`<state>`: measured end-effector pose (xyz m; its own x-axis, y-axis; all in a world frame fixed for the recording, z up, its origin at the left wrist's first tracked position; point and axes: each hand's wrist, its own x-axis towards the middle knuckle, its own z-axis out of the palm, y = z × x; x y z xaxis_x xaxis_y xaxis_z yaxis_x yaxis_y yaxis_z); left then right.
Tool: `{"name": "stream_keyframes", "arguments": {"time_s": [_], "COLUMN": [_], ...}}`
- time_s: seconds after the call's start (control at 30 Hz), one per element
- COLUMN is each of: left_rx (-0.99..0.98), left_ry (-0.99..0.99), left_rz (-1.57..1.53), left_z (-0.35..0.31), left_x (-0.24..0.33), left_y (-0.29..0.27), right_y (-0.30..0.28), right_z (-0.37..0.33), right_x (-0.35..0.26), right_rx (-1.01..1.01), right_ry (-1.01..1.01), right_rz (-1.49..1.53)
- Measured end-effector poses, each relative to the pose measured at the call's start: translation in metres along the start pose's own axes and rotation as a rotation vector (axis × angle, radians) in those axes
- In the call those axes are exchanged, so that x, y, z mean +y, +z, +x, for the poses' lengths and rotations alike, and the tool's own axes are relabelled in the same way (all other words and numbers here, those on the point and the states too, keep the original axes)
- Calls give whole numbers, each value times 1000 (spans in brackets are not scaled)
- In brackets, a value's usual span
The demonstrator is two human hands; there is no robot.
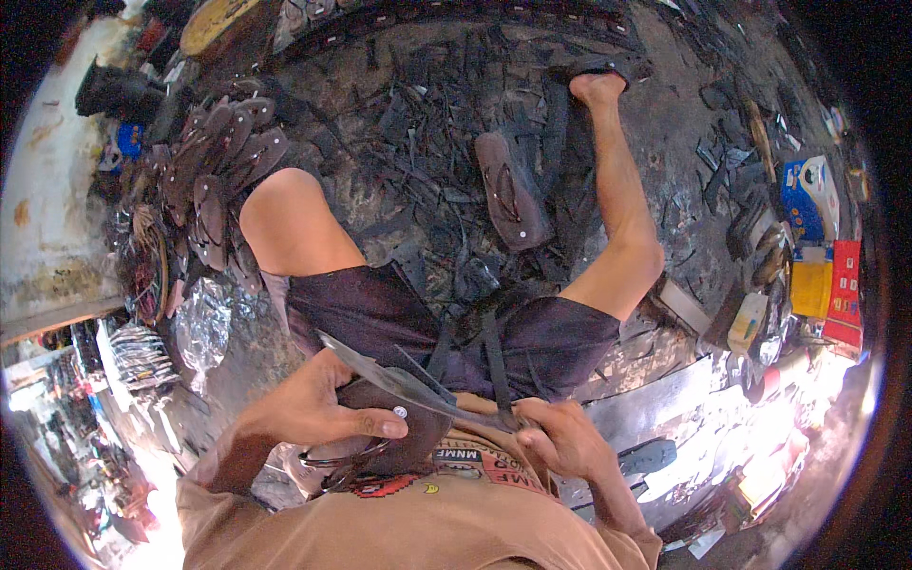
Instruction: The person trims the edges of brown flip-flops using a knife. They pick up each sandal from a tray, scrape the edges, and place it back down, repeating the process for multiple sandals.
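My left hand grips a dark rubber sandal sole against my lap, thumb lying across it beside a white rivet. My right hand is closed on the handle of a long grey knife. Its broad blade runs up and to the left across the top edge of the sole, touching it. Dark straps hang from the sole over my shorts. Part of the sole is hidden behind my left hand and shirt.
A finished brown sandal lies on the floor between my legs, amid black rubber scraps. A heap of sandals sits at the left. Blue, yellow and red boxes stand at the right. My right foot rests on a strap.
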<state>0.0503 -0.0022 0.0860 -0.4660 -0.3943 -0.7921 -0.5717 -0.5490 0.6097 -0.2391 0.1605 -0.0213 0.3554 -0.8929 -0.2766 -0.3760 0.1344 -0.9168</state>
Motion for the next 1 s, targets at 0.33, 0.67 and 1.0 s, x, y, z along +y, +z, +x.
{"name": "stream_keyframes", "arguments": {"time_s": [0.33, 0.67, 1.0], "left_rx": [157, 373, 349], "left_ry": [700, 689, 616], "left_rz": [362, -990, -975], "left_z": [42, 109, 109], "left_x": [61, 0, -50], "left_y": [-11, 17, 39], "right_y": [-28, -24, 37], "right_z": [166, 61, 28], "right_x": [9, 6, 28], "right_rx": [488, 603, 291], "right_ry": [-472, -28, 258], "right_rz": [-184, 102, -78]}}
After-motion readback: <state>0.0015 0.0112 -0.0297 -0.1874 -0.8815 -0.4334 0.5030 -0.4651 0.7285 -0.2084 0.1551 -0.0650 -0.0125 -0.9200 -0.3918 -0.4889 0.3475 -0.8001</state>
